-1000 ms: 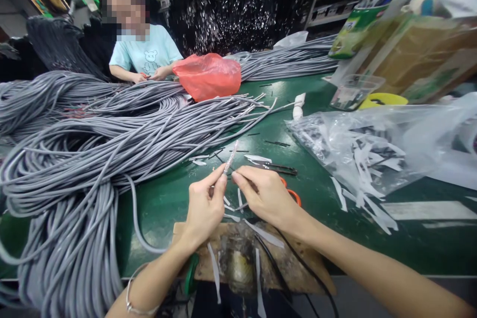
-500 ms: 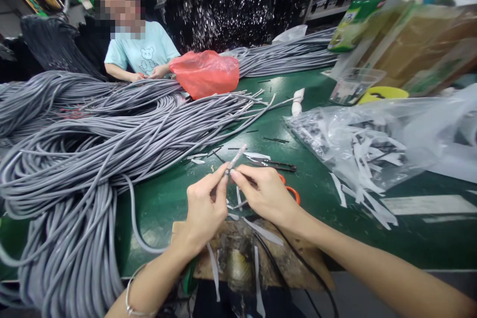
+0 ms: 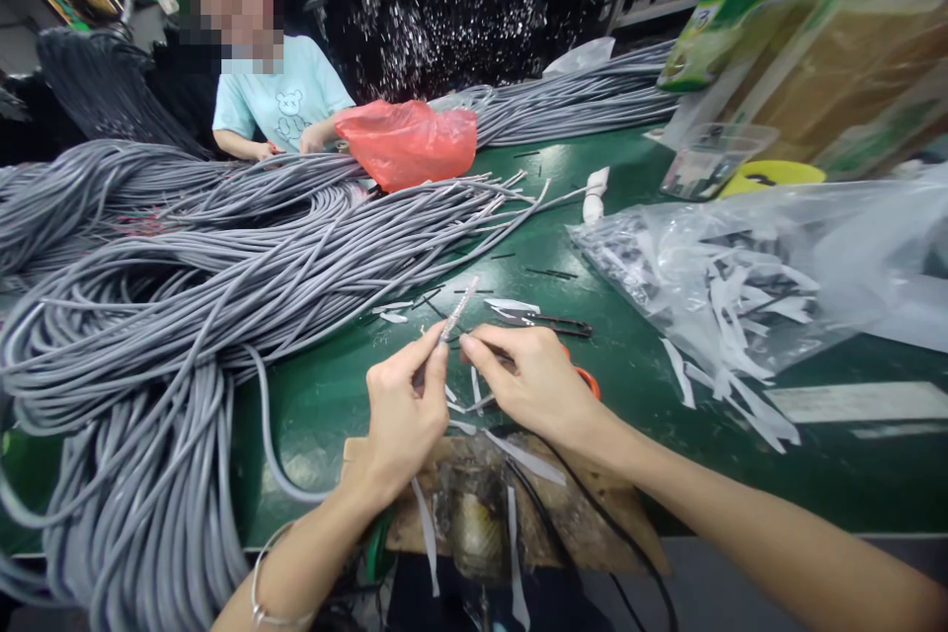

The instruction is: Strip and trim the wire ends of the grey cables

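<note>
My left hand (image 3: pixel 406 405) pinches a thin cable end (image 3: pixel 460 308) between thumb and fingers; its pale, braided-looking tip points up and away from me. The rest of that cable is hidden by the hand. Just to the right, my right hand (image 3: pixel 529 380) is closed, thumb against forefinger, apart from the cable tip. A small dark bit shows at its fingertips, too small to name. Beneath the right hand lie orange-handled scissors (image 3: pixel 589 382), partly covered. Black snips (image 3: pixel 559 324) and white strips (image 3: pixel 513 305) lie beyond the hands.
Thick bundles of grey cable (image 3: pixel 222 286) fill the left of the green table (image 3: pixel 741 484). A clear bag of white strips (image 3: pixel 711 276) lies right. A small motor-like device (image 3: pixel 478 523) sits on a wooden board (image 3: pixel 614 523) before me. Across the table, a person (image 3: pixel 285 99) works beside a red bag (image 3: pixel 415 143).
My right hand has come away from the cable, leaving a small gap. The cable tip has shifted slightly left with my left hand, and more of it shows.
</note>
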Demonstrator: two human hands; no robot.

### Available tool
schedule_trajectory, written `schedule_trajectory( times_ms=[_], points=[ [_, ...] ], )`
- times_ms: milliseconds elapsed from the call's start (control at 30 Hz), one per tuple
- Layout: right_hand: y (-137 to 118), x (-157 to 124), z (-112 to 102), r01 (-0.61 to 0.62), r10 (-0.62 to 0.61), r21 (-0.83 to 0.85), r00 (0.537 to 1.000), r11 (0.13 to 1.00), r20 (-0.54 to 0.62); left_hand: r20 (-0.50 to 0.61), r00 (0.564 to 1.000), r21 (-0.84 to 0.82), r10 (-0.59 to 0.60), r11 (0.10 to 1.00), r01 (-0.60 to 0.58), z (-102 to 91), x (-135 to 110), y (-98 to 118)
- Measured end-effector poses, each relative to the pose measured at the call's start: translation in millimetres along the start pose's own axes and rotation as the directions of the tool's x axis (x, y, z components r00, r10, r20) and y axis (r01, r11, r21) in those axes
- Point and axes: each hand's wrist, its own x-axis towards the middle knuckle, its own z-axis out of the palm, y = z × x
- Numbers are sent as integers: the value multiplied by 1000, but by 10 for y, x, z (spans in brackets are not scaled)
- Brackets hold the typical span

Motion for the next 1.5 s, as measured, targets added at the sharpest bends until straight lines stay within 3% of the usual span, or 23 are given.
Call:
schedule_trajectory(
  times_ms=[233, 500, 633, 733, 833, 967, 1100, 1233, 1500],
  points=[
    [-1, -5, -10, 2, -3, 49, 1000, 999, 10, 14, 1000, 7, 13, 1000, -13, 1, 8, -10],
    [-19, 16, 0, -65, 40, 224, 993, 973, 112, 33, 995, 59, 89, 994, -91, 24, -7, -7],
    [-14, -48, 47, 127, -127, -3, 990, 992, -56, 57, 998, -1, 13, 1000, -13, 10, 7, 1],
    [4, -89, 90, 261, -294, -234, 948, 937, -122, 100, 993, -64, -60, 996, 67, 5, 25, -17],
    [10, -90, 119, 296, -369, -370, 918, 881, -143, 128, 987, -109, -95, 988, 109, 6, 40, -44],
    [-20, -52, 104, 254, -297, -322, 950, 912, -93, 4, 997, -92, -76, 993, 77, -13, 47, -41],
    [-44, -35, 44, 150, -184, -264, 977, 953, -106, -139, 990, 19, 24, 1000, -21, -50, 41, -10],
    [-43, -40, 21, 191, -224, -229, 967, 954, -125, -151, 980, 128, 129, 986, -110, -58, 27, -2],
    [-12, -63, 39, 192, -220, -253, 972, 948, -85, -131, 972, 195, 196, 966, -169, -40, 4, -7]
  ],
)
